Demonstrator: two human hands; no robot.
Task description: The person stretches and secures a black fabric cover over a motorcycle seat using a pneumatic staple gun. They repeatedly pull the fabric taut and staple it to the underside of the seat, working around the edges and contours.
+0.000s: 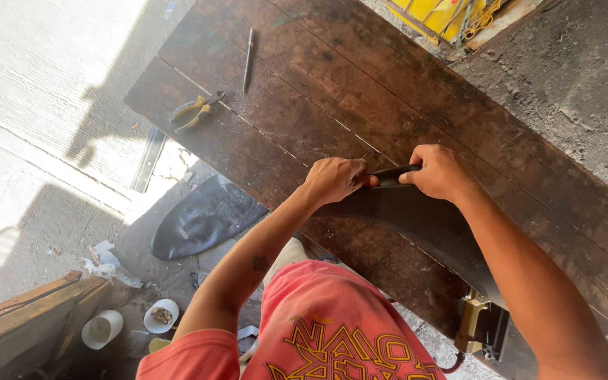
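Both forearms reach forward from the lower edge of the view and converge over the near side of a dark, worn wooden workbench (360, 77). The left hand (335, 179) arrives with its wrist bent slightly inward, knuckles up, fingers curled tight around the left end of a slim dark tool handle (393, 174). The right hand (436, 172) comes in from the lower right along a straight, extended arm and wraps closed around the handle's right end, so only a short stretch of it shows between the two fists. Both grips are clenched on it. The handle lies roughly level, pressed against the top edge of a curved black panel (423, 225) that rests on the bench and sweeps down to the right; what the hidden tool tip touches cannot be told. Farther up the bench, well apart from the hands, lie yellow-handled pliers (195, 110) and a thin metal rod (248, 59). A black seat cover (202, 218) lies on the ground below.
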